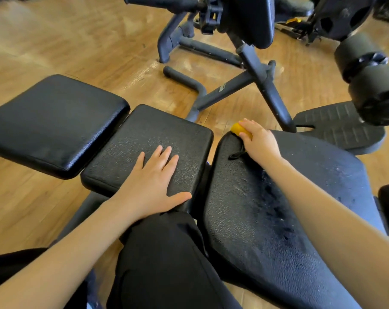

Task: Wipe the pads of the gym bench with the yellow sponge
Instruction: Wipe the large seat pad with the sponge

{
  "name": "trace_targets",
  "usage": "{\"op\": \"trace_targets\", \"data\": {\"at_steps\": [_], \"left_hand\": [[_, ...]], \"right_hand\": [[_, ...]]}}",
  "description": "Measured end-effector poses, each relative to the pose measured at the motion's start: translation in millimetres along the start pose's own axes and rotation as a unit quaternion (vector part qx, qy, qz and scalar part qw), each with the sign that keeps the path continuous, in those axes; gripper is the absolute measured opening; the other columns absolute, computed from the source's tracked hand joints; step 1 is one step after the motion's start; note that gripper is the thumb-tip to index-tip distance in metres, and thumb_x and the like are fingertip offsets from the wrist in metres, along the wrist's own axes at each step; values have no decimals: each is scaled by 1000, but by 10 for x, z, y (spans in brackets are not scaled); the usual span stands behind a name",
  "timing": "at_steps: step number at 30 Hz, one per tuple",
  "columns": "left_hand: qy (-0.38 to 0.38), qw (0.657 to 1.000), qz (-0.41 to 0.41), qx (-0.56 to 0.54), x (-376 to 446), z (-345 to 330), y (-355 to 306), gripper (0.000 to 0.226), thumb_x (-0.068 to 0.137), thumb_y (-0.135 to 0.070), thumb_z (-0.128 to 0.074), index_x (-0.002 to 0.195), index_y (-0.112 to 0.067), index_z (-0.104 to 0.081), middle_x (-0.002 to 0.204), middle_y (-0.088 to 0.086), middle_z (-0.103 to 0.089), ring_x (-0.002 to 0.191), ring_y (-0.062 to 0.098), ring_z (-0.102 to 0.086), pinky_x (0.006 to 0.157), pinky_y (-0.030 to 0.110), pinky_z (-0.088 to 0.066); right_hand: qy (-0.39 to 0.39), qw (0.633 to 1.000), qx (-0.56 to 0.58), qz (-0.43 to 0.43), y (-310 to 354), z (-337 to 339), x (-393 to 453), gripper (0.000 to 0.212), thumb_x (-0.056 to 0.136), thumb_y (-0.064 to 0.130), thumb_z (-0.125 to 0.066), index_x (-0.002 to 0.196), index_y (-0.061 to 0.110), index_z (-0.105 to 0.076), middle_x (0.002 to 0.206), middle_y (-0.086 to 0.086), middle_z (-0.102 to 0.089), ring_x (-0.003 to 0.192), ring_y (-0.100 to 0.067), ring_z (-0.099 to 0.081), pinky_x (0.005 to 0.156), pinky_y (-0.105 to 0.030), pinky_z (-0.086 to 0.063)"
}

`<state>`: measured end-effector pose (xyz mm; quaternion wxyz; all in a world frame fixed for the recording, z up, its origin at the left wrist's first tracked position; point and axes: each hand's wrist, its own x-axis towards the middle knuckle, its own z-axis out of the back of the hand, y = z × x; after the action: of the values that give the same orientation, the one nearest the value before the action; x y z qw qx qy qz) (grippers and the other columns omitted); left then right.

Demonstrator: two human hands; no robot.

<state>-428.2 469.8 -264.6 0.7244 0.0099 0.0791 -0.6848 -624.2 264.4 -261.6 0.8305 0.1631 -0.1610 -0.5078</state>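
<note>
Head view: the right hand [259, 144] grips the small rounded yellow sponge [239, 128], fingers curled over it, at the far corner of the large tapered black pebble-grained vinyl pad [267, 219], which bears a dark wet streak down its middle, while the left hand [154, 184] rests flat, fingers straight and slightly spread, on the square black textured middle pad [149, 143]. A smoother, glossier black end pad [55, 123] lies just beside it over the wood-grain floor [66, 41]. The stroke is probably best drawn in overlapping passes with even pressure, working the sponge into the grain and round the rolled edges.

Head view, facing down, close over bench pads [144, 141]
</note>
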Motion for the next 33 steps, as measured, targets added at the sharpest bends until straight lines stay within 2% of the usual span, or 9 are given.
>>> {"op": "trace_targets", "data": {"at_steps": [5,10,15,18,24,28,31,33], "left_hand": [[-32,999,8,1,91,-46,-82,105,61,-75,2,147,-15,-8,157,4,1,144,20,8,114,49,1],[-76,997,5,-24,99,-74,-89,98,68,-71,-8,144,-11,-27,154,7,-19,144,23,-9,113,52,-7],[-81,996,4,-27,87,-60,-95,98,67,-71,-7,144,-13,-26,155,5,-19,144,21,-9,113,51,-8],[-78,996,7,-30,88,-61,-99,90,74,-68,-18,145,-13,-25,155,5,-17,144,21,-8,113,51,-7],[-76,996,12,-36,66,-56,-114,81,82,-63,-28,145,-12,-24,155,5,-16,144,21,-8,114,49,-8],[-82,996,9,-40,65,-56,-100,80,82,-62,-29,143,-11,-28,154,7,-20,143,23,-11,113,50,-10],[-82,996,8,-42,49,-63,-108,76,86,-60,-35,143,-11,-29,154,7,-21,143,23,-13,114,50,-11],[-82,996,9,-40,35,-57,-108,79,82,-62,-32,143,-11,-29,154,7,-21,143,23,-13,113,49,-11]], "right_hand": [[9,999,29,12,40,17,-262,42,93,17,-49,135,18,-43,148,1,-36,138,-17,-30,111,-29,-22],[41,996,45,61,97,6,-762,43,91,13,-52,133,20,-46,145,4,-40,136,-14,-32,111,-27,-23],[81,993,38,82,148,66,-1283,42,92,18,-52,133,24,-45,144,10,-38,136,-9,-31,109,-20,-19],[97,990,41,94,195,121,-1562,43,91,18,-52,133,26,-45,144,12,-38,136,-8,-31,109,-17,-18],[137,981,68,117,213,224,-2070,46,91,20,-52,134,32,-41,137,28,-26,136,-2,-28,110,-20,-23],[153,976,79,135,153,278,-2257,46,87,28,-46,133,31,-43,138,26,-29,133,4,-26,109,-14,-19],[159,971,97,147,97,318,-2342,45,86,25,-48,131,28,-47,137,24,-33,131,6,-27,110,-12,-19],[163,968,103,161,68,338,-2372,44,86,22,-50,130,26,-48,137,22,-35,131,5,-27,110,-13,-20]]}}
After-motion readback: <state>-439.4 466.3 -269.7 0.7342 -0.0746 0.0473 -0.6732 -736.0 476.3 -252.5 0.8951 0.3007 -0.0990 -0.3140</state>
